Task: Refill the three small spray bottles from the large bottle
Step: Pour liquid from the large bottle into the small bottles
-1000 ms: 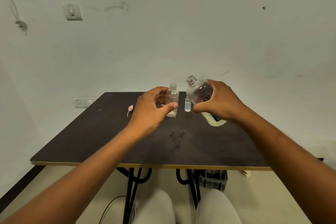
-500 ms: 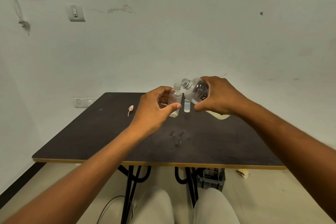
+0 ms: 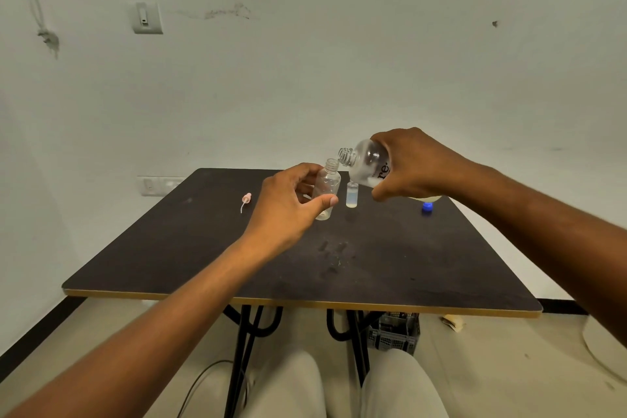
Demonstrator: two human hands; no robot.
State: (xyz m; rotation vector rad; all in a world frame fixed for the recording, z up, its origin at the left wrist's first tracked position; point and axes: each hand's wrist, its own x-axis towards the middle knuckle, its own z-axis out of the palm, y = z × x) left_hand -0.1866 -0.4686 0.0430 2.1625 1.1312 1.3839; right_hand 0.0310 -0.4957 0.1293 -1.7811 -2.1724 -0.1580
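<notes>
right hand (image 3: 412,164) fingers wrapped round the tilted large bottle (image 3: 368,163), left hand (image 3: 288,200) pinching the light, tippy small spray bottle (image 3: 326,188) mid-body near the worktop's far edge, likely slippery thin plastic.

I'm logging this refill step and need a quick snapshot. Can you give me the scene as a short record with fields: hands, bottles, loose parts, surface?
left hand: left hand grips the small spray bottle, upright, neck open
right hand: right hand holds the large bottle tipped, mouth just above the small bottle's neck
pouring: no stream can be made out
other bottle: tiny vial standing open behind, partly filled
loose parts: blue cap at right; pink spray top at left
surface: dark table, with wet marks near the middle
</notes>
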